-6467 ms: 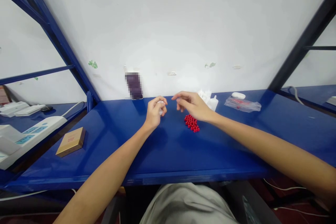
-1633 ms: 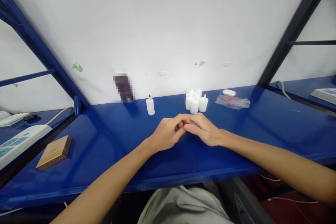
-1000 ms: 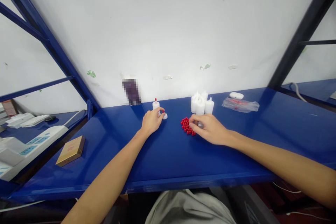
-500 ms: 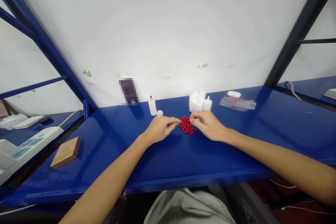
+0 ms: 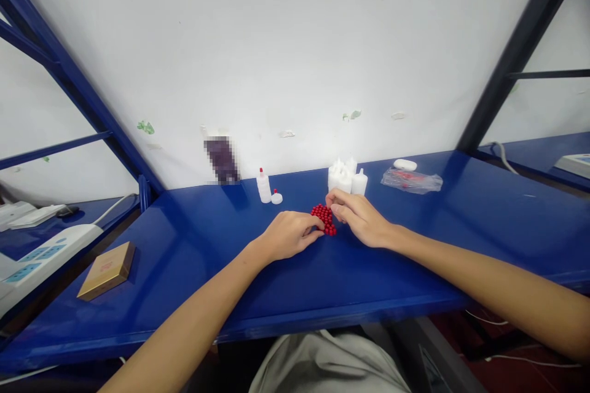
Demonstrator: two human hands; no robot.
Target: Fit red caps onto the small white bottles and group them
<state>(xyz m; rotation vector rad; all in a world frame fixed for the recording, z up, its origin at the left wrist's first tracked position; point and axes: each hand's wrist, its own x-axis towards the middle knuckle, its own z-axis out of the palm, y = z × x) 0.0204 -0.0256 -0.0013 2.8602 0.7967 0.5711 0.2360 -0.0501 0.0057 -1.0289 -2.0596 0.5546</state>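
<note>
A tight cluster of small red bottle caps (image 5: 321, 214) lies on the blue table between my hands. My left hand (image 5: 291, 234) rests at the near left side of the cluster, thumb and forefinger slightly apart, their tips touching its edge. On the far right side, my right hand (image 5: 358, 215) has its fingers curled together beside the caps; anything in them is too small or hidden. Behind it stands a group of white squeeze bottles (image 5: 340, 178). Left of these are a white bottle with a red tip (image 5: 263, 187) and a low white cap with a red tip (image 5: 276, 198).
A clear plastic bag with red contents (image 5: 412, 180) and a white oval case (image 5: 405, 164) lie at the back right. A gold box (image 5: 107, 270) sits at the left, near a white power strip (image 5: 50, 261). The wall (image 5: 286, 43) rises behind the blue table (image 5: 203, 245).
My left hand has shifted slightly toward me along the cluster, its fingers now bent at the near edge. My right fingers have drawn a little back from the caps. The view has moved slightly.
</note>
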